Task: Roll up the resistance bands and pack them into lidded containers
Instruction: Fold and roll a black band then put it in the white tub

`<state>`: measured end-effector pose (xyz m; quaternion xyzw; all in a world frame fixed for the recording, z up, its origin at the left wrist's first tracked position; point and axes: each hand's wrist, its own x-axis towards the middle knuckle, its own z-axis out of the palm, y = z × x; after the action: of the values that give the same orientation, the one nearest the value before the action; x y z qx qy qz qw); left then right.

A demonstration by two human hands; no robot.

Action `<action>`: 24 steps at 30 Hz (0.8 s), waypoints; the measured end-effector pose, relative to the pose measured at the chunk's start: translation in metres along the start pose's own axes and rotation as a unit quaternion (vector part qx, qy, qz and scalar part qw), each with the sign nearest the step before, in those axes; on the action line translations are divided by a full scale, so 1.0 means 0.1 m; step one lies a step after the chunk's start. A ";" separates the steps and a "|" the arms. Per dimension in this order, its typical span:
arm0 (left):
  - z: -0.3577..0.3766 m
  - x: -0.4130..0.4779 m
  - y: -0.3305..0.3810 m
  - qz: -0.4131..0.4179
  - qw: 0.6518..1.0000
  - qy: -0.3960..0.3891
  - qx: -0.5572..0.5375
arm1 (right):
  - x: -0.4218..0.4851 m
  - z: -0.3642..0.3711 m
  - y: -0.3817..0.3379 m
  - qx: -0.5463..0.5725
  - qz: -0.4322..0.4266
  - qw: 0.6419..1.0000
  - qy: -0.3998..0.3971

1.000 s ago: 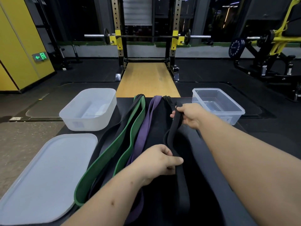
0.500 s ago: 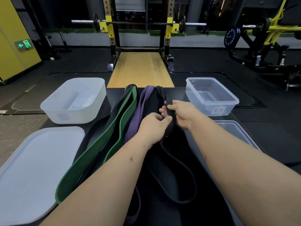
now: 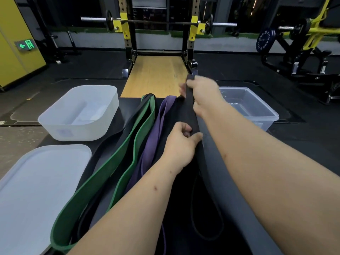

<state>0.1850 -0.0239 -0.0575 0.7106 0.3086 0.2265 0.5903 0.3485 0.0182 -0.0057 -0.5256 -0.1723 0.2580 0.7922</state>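
flat matte black band point(image 3: 191, 111) at centre, stretched straight toward 12 o'clock: top end wrapped in curled fingers of the right hand point(image 3: 202, 92), lower part pinched between thumb and curled fingers of the left hand point(image 3: 181, 144). at its 9 o'clock, one green band point(image 3: 114, 166), one purple band point(image 3: 154, 142), both flat rubbery loops. two rounded plastic tubs: frosted tub point(image 3: 79, 115) at 10 o'clock, clear tub point(image 3: 257, 107) at 2 o'clock. one frosted lid point(image 3: 40, 184) at 8 o'clock. dark tabletop point(image 3: 128, 105); gym, squat rack point(image 3: 128, 34) at 12 o'clock.
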 end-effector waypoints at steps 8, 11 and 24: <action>0.10 -0.03 -0.14 -0.026 0.994 -0.076 -0.075 | -0.08 -0.58 0.34 -0.224 0.178 0.955 0.085; 0.11 -0.01 -0.12 -0.008 0.993 -0.046 -0.107 | 0.09 -0.39 0.02 -0.243 0.052 0.968 0.033; 0.18 -0.06 -0.18 -0.040 0.987 -0.069 -0.143 | -0.10 -0.67 0.35 -0.230 0.186 0.955 0.021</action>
<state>0.1899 -0.0391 -0.0789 0.6200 0.2600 0.1951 0.7141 0.3692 -0.0264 -0.0645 -0.7215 -0.1089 0.3434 0.5913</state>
